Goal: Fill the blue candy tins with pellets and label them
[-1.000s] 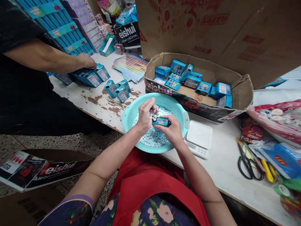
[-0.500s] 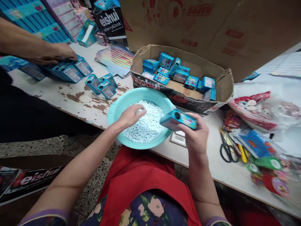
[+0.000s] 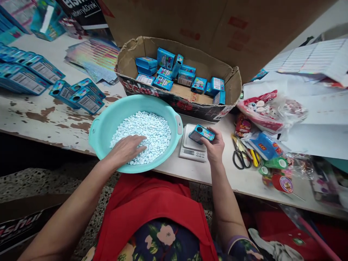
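Observation:
My left hand [image 3: 129,148] lies with fingers spread on a heap of small pale-blue candies [image 3: 148,130], which fill the middle of a turquoise plastic basin [image 3: 102,128]. Between the thumb and fingers of my right hand [image 3: 215,145] is a small blue candy box [image 3: 202,133] with a round dark hole in its top. That box is at the white digital scale [image 3: 192,154], over its plate; whether its underside touches the plate I cannot tell. The scale stands just right of the basin.
Behind the basin, a cut-down carton [image 3: 233,87] holds several blue boxes. More blue boxes [image 3: 87,99] stand at left, near shiny printed sheets [image 3: 95,59]. Scissors [image 3: 240,156], a yellow cutter [image 3: 255,158], tape rolls [image 3: 278,163] and a red-edged candy bag [image 3: 265,112] lie at right.
The view has swung to the right. My right hand has brought the box from beside the basin's rim to over the scale. My left hand's fingers now spread on the candies. The other person's arm has left view.

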Action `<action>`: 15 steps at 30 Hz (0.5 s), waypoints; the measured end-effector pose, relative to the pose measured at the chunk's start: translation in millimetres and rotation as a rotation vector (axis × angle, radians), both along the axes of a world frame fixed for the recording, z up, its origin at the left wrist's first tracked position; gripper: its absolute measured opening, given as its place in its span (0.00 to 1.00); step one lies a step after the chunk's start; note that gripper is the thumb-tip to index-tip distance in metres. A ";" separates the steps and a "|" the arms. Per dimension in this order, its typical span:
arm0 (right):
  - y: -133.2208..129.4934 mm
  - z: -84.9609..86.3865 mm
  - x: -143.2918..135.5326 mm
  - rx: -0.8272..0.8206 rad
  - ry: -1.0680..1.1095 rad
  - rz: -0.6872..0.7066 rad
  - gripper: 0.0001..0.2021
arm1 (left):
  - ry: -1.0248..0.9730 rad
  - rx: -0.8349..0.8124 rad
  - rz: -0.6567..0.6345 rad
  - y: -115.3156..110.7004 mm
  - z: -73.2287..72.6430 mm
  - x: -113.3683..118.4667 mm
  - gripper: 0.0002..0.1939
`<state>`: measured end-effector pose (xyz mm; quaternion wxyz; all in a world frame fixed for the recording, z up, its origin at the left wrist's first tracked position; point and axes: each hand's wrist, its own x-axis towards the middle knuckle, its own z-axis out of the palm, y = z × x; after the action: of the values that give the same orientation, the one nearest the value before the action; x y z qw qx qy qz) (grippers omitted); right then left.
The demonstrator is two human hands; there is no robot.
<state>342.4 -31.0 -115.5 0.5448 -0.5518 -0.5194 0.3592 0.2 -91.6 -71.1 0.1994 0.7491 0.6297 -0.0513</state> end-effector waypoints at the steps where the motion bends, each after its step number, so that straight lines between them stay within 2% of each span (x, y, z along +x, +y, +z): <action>1: -4.9 1.1 5.6 0.011 0.026 -0.013 0.29 | 0.002 0.000 0.005 0.4 0.1 1.0 0.26; 3: -25.9 2.2 22.3 0.032 0.045 -0.146 0.28 | -0.004 0.011 0.023 1.5 1.1 3.6 0.26; 5: -64.1 -4.1 43.0 0.017 -0.012 -0.403 0.23 | -0.036 0.057 0.049 2.0 3.9 5.8 0.25; 7: -117.2 -21.6 62.4 -0.065 -0.102 -0.653 0.21 | -0.110 0.191 0.100 -1.0 9.1 5.1 0.21; 8: -146.9 -34.4 70.0 -0.138 -0.124 -0.731 0.21 | -0.146 0.305 0.149 -4.9 12.7 3.1 0.19; 10: -205.5 -63.8 78.2 -0.333 -0.167 -0.750 0.20 | -0.160 0.604 0.317 -18.7 21.2 -3.2 0.15; 12: -253.8 -90.2 76.2 -0.524 -0.182 -0.683 0.21 | -0.130 0.795 0.494 -40.0 29.7 -8.6 0.14; 13: -271.4 -99.4 72.1 -0.583 -0.198 -0.660 0.22 | -0.125 0.802 0.551 -52.5 33.0 -9.0 0.15; 15: -291.8 -106.7 61.1 -0.643 -0.255 -0.494 0.22 | -0.161 0.673 0.575 -78.5 36.1 -2.4 0.17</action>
<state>403.5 -322.9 -222.1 0.3462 -0.8415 -0.2962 0.2904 -2.2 -170.2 -35.0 -0.0006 0.5685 0.7762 0.2724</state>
